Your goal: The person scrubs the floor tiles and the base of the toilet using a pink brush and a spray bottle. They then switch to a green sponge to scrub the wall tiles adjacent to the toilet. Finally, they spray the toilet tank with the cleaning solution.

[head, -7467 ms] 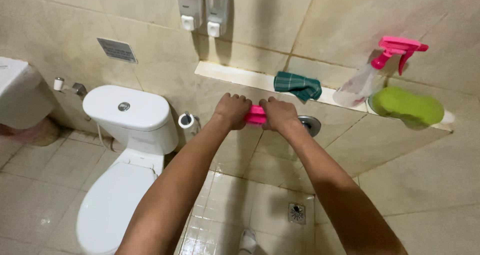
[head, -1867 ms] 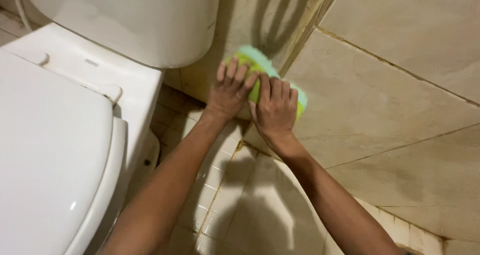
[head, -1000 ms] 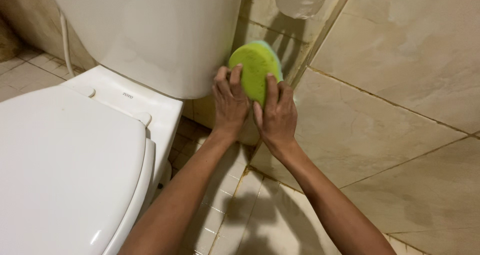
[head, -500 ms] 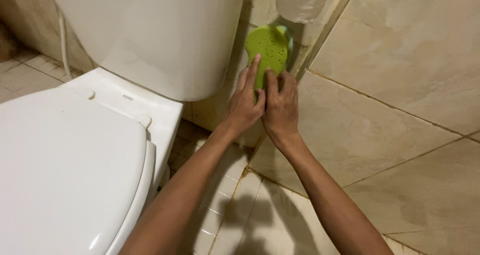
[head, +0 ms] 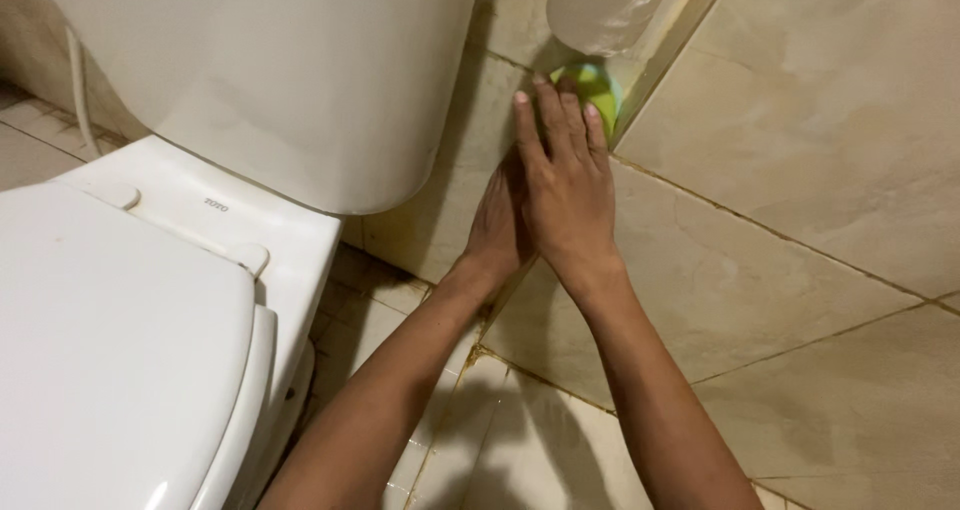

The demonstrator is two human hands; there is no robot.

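The green sponge (head: 597, 85) is pressed against the beige wall tiles (head: 800, 170), in the corner where two walls meet, just to the right of the white toilet tank (head: 290, 70). Only a small rounded part of it shows, with a light blue edge on the right side; the rest is hidden under the fingers. Directly above it hangs a white roll of toilet paper (head: 605, 5), which almost touches the top of the sponge.

The right hand (head: 567, 195) lies flat on the wall with the fingers (head: 560, 120) stretched and close together, and the fingertips cover the sponge and press it onto the tile. This hand is open and flat, not curled around anything. The left hand (head: 497, 225) is just beside it, partly under it, so the right hand overlaps its back. I cannot tell if the left hand is open or closed, because its fingers are hidden behind the right hand. Both forearms come up from the bottom of the view and meet at the wrists.

On the left stands the toilet with its closed white lid (head: 110, 350). A thin white hose (head: 80, 90) runs down beside the tank at the far left. Below the hands the floor tiles (head: 500, 440) look shiny, and the grout line at the foot of the wall is yellowish.
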